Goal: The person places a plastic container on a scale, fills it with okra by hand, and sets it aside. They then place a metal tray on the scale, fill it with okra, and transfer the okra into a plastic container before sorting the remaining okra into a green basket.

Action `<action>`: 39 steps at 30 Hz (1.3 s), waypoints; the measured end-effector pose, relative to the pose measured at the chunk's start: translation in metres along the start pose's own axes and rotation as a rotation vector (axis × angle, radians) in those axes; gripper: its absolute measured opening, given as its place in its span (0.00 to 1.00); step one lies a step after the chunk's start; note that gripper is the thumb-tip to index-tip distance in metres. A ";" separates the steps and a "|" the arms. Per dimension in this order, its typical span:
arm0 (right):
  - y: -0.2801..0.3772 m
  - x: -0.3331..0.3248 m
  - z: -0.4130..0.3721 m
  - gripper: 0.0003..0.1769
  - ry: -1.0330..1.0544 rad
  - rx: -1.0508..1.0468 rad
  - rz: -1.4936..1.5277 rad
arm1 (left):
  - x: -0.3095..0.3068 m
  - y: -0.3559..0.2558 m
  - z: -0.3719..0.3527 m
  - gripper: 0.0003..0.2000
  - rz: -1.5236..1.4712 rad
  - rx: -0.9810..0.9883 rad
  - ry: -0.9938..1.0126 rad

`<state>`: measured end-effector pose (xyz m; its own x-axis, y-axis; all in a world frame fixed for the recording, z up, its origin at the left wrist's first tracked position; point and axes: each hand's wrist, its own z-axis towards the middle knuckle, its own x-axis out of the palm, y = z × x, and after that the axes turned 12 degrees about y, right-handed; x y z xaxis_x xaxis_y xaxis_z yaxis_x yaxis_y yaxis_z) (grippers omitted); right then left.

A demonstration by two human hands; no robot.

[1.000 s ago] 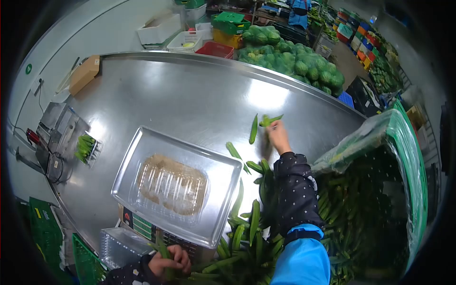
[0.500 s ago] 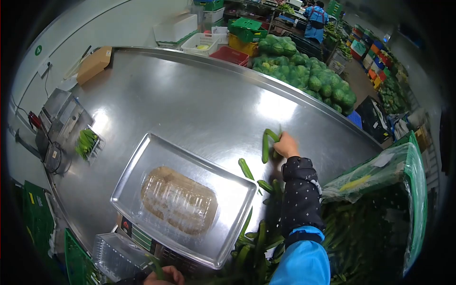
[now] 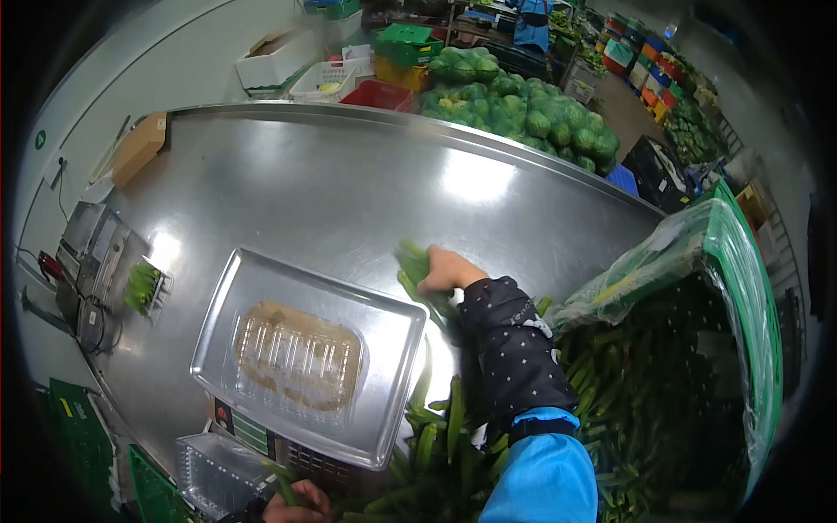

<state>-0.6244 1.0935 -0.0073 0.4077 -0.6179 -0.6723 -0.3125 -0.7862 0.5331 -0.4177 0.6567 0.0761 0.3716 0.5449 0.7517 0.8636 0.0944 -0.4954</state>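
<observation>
My right hand (image 3: pixel 449 270) is closed around green vegetables (image 3: pixel 412 256), blurred, over the steel table (image 3: pixel 314 166), right of the tray's upper corner. My left hand (image 3: pixel 299 503) holds a green vegetable (image 3: pixel 283 482) at the bottom edge, beside an open clear plastic container (image 3: pixel 220 471). Between the hands lies a metal tray (image 3: pixel 397 349) with a clear plastic container (image 3: pixel 298 353) in it; something brown shows through the plastic. More long green vegetables (image 3: pixel 455 418) lie in a pile right of the tray, partly under my right sleeve.
A green crate lined with plastic film (image 3: pixel 741 288) stands at the right, full of green vegetables. At the left are a filled small pack (image 3: pixel 142 288) and a machine (image 3: pixel 91 288). Net bags of round green produce (image 3: pixel 540 118) and a co-worker (image 3: pixel 532 24) are beyond the table.
My right hand has moved left and a little nearer, with green vegetables in it. The whole view has shifted. My left hand has hardly moved.
</observation>
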 end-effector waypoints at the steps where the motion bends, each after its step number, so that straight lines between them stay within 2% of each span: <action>1: 0.006 0.010 -0.004 0.36 0.037 -0.026 -0.093 | 0.002 0.001 0.000 0.13 -0.024 -0.004 -0.019; 3: 0.015 0.028 -0.004 0.35 -0.026 0.009 -0.135 | 0.008 0.001 0.000 0.10 -0.058 -0.040 0.008; 5: 0.021 0.035 -0.005 0.29 -0.094 0.006 -0.183 | -0.017 0.017 -0.003 0.12 0.215 -0.115 0.002; 6: 0.021 0.032 -0.011 0.28 -0.146 0.005 -0.133 | -0.006 -0.001 -0.005 0.17 0.302 -0.084 0.071; 7: 0.023 0.022 -0.026 0.28 -0.190 0.006 -0.082 | 0.007 -0.022 -0.003 0.16 0.466 -0.078 0.068; 8: 0.025 0.010 -0.039 0.30 -0.272 -0.044 0.136 | 0.020 -0.048 0.000 0.16 0.615 -0.063 0.038; 9: -0.002 0.005 -0.027 0.33 -0.359 -0.155 0.250 | 0.026 -0.069 0.006 0.17 0.800 0.105 0.012; 10: 0.006 -0.010 -0.045 0.34 -0.234 -0.193 0.456 | 0.025 -0.089 0.015 0.18 1.154 0.268 -0.045; 11: 0.029 -0.028 -0.073 0.36 -0.107 -0.222 0.657 | 0.036 -0.121 0.021 0.18 1.484 0.284 -0.086; 12: 0.056 -0.036 -0.095 0.36 -0.089 -0.228 0.654 | 0.041 -0.149 0.033 0.18 1.679 0.345 0.007; 13: 0.083 -0.042 -0.116 0.37 0.043 -0.304 0.443 | 0.058 -0.169 0.050 0.16 1.770 -0.031 -0.090; 14: 0.106 -0.042 -0.128 0.38 0.168 -0.375 0.229 | 0.045 -0.166 0.069 0.17 1.936 0.159 -0.098; 15: 0.126 -0.035 -0.131 0.41 0.300 -0.494 0.120 | 0.044 -0.171 0.084 0.18 2.069 0.028 -0.053; 16: 0.148 -0.026 -0.134 0.40 0.358 -0.533 0.082 | 0.028 -0.167 0.096 0.19 2.168 0.062 0.004; 17: 0.168 -0.017 -0.135 0.40 0.416 -0.571 0.040 | 0.023 -0.163 0.097 0.22 2.217 -0.006 0.036; 19: 0.198 0.002 -0.129 0.39 0.450 -0.618 0.013 | -0.003 -0.147 0.094 0.24 2.329 0.165 0.012; 20: 0.210 0.013 -0.124 0.39 0.447 -0.606 0.021 | -0.016 -0.142 0.084 0.24 2.330 0.317 0.017; 21: 0.221 0.023 -0.117 0.39 0.447 -0.567 -0.004 | -0.023 -0.140 0.074 0.24 2.322 0.316 0.033; 23: 0.228 0.046 -0.104 0.38 0.454 -0.522 -0.025 | -0.032 -0.138 0.053 0.24 2.194 0.492 0.093; 24: 0.230 0.058 -0.098 0.37 0.369 -0.528 -0.039 | -0.036 -0.137 0.046 0.21 2.100 0.695 0.065; 25: 0.232 0.067 -0.094 0.36 0.282 -0.536 -0.056 | -0.040 -0.139 0.039 0.21 2.094 0.696 0.066; 26: 0.229 0.069 -0.092 0.32 0.279 -0.540 -0.115 | -0.047 -0.142 0.030 0.20 2.064 0.746 0.052; 27: 0.226 0.070 -0.096 0.32 0.289 -0.535 -0.113 | -0.054 -0.142 0.022 0.18 2.030 0.790 0.037; 28: 0.224 0.069 -0.102 0.30 0.269 -0.498 -0.046 | -0.058 -0.146 0.011 0.15 1.921 0.771 -0.053; 29: 0.221 0.068 -0.106 0.27 0.246 -0.464 0.018 | -0.063 -0.150 0.010 0.15 1.912 0.765 -0.061; 31: 0.204 0.071 -0.114 0.23 0.094 -0.532 0.050 | -0.072 -0.163 0.013 0.15 1.659 0.777 -0.330; 32: 0.200 0.070 -0.125 0.22 0.067 -0.482 0.120 | -0.073 -0.172 0.017 0.15 1.649 0.774 -0.332; 34: 0.197 0.075 -0.143 0.22 0.043 -0.431 0.182 | -0.067 -0.184 0.031 0.24 1.902 0.769 -0.274; 35: 0.191 0.084 -0.151 0.22 -0.127 -0.493 0.003 | -0.060 -0.181 0.038 0.24 1.895 0.769 -0.271; 36: 0.186 0.091 -0.160 0.22 -0.297 -0.550 -0.179 | -0.051 -0.177 0.046 0.30 2.015 0.675 -0.223; 37: 0.188 0.096 -0.170 0.23 -0.155 -0.487 -0.105 | -0.045 -0.175 0.052 0.38 2.133 0.579 -0.168; 38: 0.182 0.100 -0.177 0.23 -0.181 -0.542 -0.064 | -0.051 -0.173 0.064 0.47 2.198 0.456 -0.060; 39: 0.174 0.102 -0.186 0.23 -0.210 -0.589 -0.025 | -0.051 -0.172 0.068 0.47 2.189 0.472 -0.035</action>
<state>-0.4777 0.8954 0.1124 0.2123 -0.6347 -0.7431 0.2453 -0.7014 0.6692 -0.6088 0.6693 0.0934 0.3359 0.0610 -0.9399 -0.8701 -0.3620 -0.3345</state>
